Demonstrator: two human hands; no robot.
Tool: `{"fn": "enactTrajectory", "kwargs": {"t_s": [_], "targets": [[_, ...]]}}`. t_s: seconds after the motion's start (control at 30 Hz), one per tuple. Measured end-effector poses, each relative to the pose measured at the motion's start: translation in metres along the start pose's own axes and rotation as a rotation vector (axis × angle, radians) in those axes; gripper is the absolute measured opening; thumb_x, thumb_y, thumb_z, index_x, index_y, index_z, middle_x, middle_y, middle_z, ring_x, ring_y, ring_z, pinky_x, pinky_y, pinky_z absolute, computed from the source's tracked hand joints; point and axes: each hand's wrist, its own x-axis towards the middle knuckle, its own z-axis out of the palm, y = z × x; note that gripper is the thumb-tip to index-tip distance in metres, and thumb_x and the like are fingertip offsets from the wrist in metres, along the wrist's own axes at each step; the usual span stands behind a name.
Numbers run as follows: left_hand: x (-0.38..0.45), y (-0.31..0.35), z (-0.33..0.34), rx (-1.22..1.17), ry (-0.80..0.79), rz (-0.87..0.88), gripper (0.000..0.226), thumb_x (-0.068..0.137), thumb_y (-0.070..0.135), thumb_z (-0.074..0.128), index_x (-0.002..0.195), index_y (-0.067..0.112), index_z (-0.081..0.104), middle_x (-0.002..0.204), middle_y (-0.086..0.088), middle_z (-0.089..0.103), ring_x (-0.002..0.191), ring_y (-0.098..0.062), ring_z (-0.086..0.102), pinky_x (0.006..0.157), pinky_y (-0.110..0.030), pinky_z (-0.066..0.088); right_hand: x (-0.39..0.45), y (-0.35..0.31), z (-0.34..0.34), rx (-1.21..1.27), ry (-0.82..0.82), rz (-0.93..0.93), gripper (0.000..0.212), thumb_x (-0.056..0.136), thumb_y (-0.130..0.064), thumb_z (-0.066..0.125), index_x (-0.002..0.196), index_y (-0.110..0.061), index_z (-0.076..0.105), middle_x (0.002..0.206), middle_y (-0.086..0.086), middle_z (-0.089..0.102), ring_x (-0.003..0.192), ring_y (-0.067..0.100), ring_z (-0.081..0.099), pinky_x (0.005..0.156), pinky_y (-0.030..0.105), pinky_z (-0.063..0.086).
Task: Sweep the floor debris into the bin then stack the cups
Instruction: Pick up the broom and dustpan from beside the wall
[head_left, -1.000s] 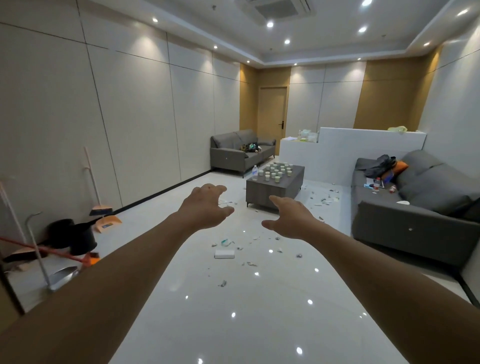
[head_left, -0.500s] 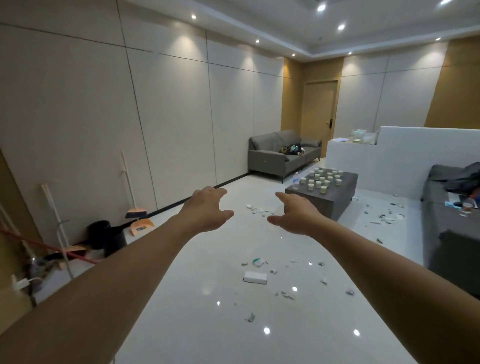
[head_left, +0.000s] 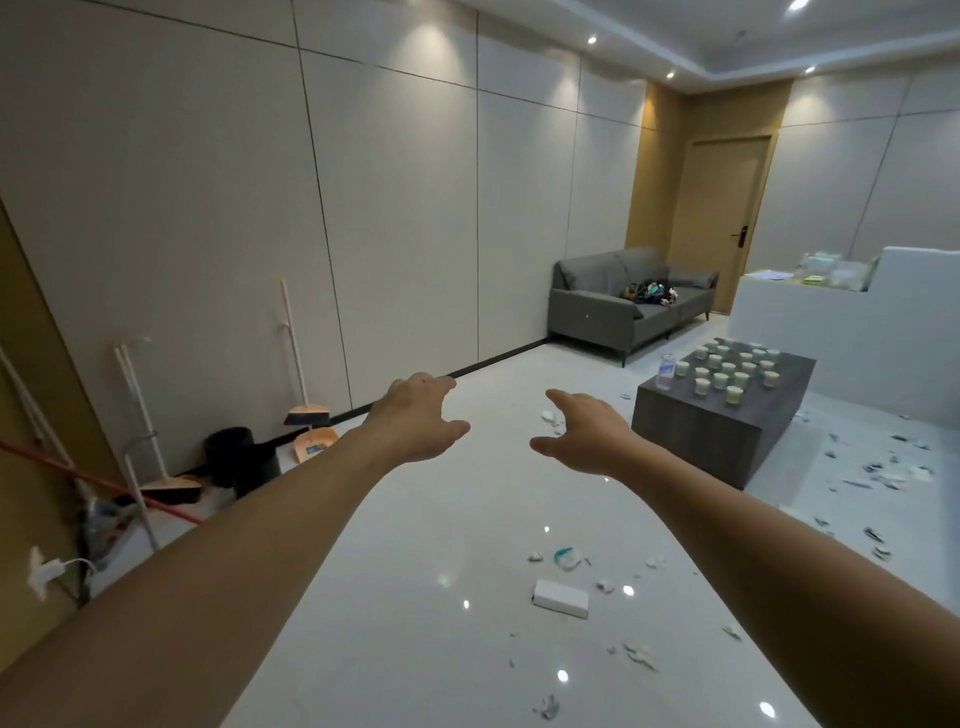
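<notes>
Both arms are stretched out in front of me. My left hand (head_left: 420, 420) and my right hand (head_left: 584, 435) hover palm down, fingers apart, holding nothing. Scraps of debris (head_left: 566, 557) and a small white box (head_left: 561, 598) lie on the glossy white floor below the right hand; more scraps (head_left: 878, 475) lie right of the table. Several pale green cups (head_left: 733, 370) stand apart on the grey coffee table (head_left: 706, 426). By the left wall, an orange broom (head_left: 306, 414) leans over an orange dustpan (head_left: 313, 443), beside two black bins (head_left: 228, 452).
A second broom (head_left: 174, 488), a red pole (head_left: 104, 483) and a metal dustpan handle (head_left: 137, 483) clutter the left corner. A clear bottle (head_left: 665, 372) stands on the table's near corner. A grey sofa (head_left: 623, 301) sits at the far wall, a white partition (head_left: 831, 332) at right.
The view has swung left: the table and debris slid right, the right-hand sofa left the frame, and the brooms and bins came closer to centre. Both hands stay open and empty.
</notes>
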Motion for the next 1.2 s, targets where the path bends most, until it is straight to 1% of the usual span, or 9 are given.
{"fn": "enactTrajectory", "kwargs": {"t_s": [0.23,0.33,0.47,0.57,0.8,1.0,1.07,1.17,1.2], "targets": [[0.158,-0.085,-0.007,-0.014,-0.016,-0.027,0.066,0.093,0.048,0.059,0.151,0.028,0.034,0.155,0.000,0.034,0.140,-0.024,0.031,0.111,-0.043,0.036,0.172,-0.037,0.028,0.010,-0.022,0.021,0.083,0.090,-0.050,0.066,0.157,-0.020,0.027,0.155,0.008,0.042,0.140,0.031,0.039,0.110,0.041,0.037],[0.212,-0.118,-0.006,-0.025,-0.013,-0.045,0.066,0.093,0.047,0.060,0.150,0.027,0.036,0.154,0.000,0.035,0.139,-0.024,0.034,0.110,-0.043,0.037,0.236,-0.052,0.042,0.019,-0.032,0.006,0.082,0.090,-0.049,0.065,0.157,-0.020,0.028,0.154,0.007,0.043,0.139,0.031,0.040,0.110,0.041,0.038],[0.278,-0.160,0.007,-0.005,-0.049,-0.073,0.066,0.093,0.048,0.058,0.151,0.026,0.034,0.156,-0.001,0.033,0.141,-0.024,0.031,0.111,-0.042,0.035,0.316,-0.064,0.068,0.035,-0.074,-0.012,0.083,0.090,-0.049,0.065,0.157,-0.020,0.027,0.155,0.007,0.041,0.141,0.030,0.038,0.112,0.041,0.037],[0.330,-0.191,0.021,0.009,-0.045,-0.105,0.066,0.093,0.050,0.058,0.151,0.028,0.034,0.155,0.000,0.035,0.140,-0.025,0.032,0.108,-0.042,0.037,0.380,-0.069,0.092,0.043,-0.100,-0.043,0.083,0.090,-0.049,0.066,0.157,-0.020,0.027,0.155,0.008,0.042,0.141,0.031,0.039,0.111,0.041,0.038],[0.459,-0.265,0.060,0.036,-0.038,-0.222,0.063,0.092,0.048,0.059,0.148,0.026,0.038,0.149,-0.001,0.039,0.134,-0.026,0.038,0.105,-0.044,0.042,0.550,-0.078,0.149,0.094,-0.139,-0.160,0.083,0.089,-0.048,0.066,0.157,-0.019,0.028,0.152,0.008,0.045,0.138,0.029,0.041,0.108,0.039,0.040],[0.574,-0.323,0.072,0.025,-0.043,-0.356,0.056,0.089,0.048,0.061,0.139,0.025,0.048,0.138,-0.003,0.048,0.124,-0.027,0.047,0.101,-0.045,0.045,0.698,-0.078,0.178,0.122,-0.238,-0.212,0.081,0.090,-0.047,0.066,0.157,-0.018,0.029,0.151,0.009,0.047,0.135,0.029,0.045,0.104,0.038,0.042],[0.605,-0.344,0.077,0.024,-0.037,-0.386,0.060,0.090,0.050,0.061,0.143,0.026,0.047,0.138,-0.002,0.048,0.124,-0.026,0.048,0.100,-0.043,0.046,0.741,-0.082,0.188,0.134,-0.261,-0.225,0.081,0.091,-0.046,0.066,0.156,-0.017,0.030,0.150,0.010,0.048,0.135,0.029,0.046,0.104,0.038,0.042],[0.643,-0.378,0.090,0.004,-0.048,-0.424,0.054,0.087,0.046,0.059,0.138,0.029,0.051,0.133,0.001,0.051,0.113,-0.022,0.051,0.092,-0.038,0.048,0.793,-0.094,0.213,0.143,-0.309,-0.250,0.080,0.091,-0.046,0.066,0.156,-0.017,0.030,0.150,0.010,0.048,0.134,0.029,0.047,0.104,0.038,0.043],[0.655,-0.391,0.095,0.002,-0.051,-0.431,0.053,0.087,0.044,0.058,0.137,0.029,0.051,0.135,0.000,0.050,0.114,-0.023,0.051,0.092,-0.036,0.047,0.809,-0.099,0.223,0.141,-0.330,-0.258,0.080,0.091,-0.046,0.066,0.156,-0.017,0.030,0.151,0.011,0.047,0.134,0.029,0.047,0.104,0.038,0.043]]}}
